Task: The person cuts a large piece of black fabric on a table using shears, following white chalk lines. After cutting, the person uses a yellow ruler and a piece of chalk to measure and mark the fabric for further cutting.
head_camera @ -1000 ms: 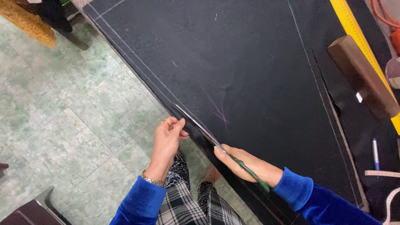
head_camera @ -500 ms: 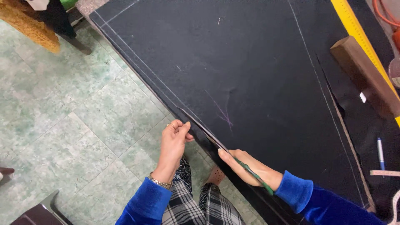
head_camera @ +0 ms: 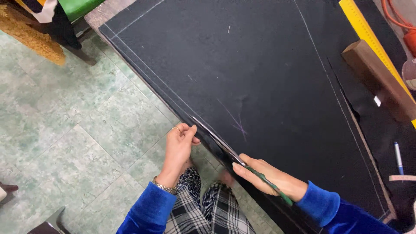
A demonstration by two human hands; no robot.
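A large sheet of black fabric (head_camera: 260, 73) marked with pale chalk lines covers the table. My right hand (head_camera: 271, 177) grips green-handled scissors (head_camera: 234, 154), whose long blades lie along the chalk line at the fabric's near edge. My left hand (head_camera: 180, 147) pinches the hanging edge strip of the fabric just left of the blade tips. Both sleeves are bright blue, and a bracelet sits on my left wrist.
A yellow ruler (head_camera: 372, 43) and a brown wooden block (head_camera: 379, 80) lie at the table's right side, with a blue pen (head_camera: 398, 158) nearer me. An orange cord (head_camera: 396, 19) curls at the top right. Green tiled floor (head_camera: 65, 130) lies left; checked trousers below.
The view has shifted slightly, and the scissors and my left hand sit a little further along the fabric's edge line. Both hands keep their grips.
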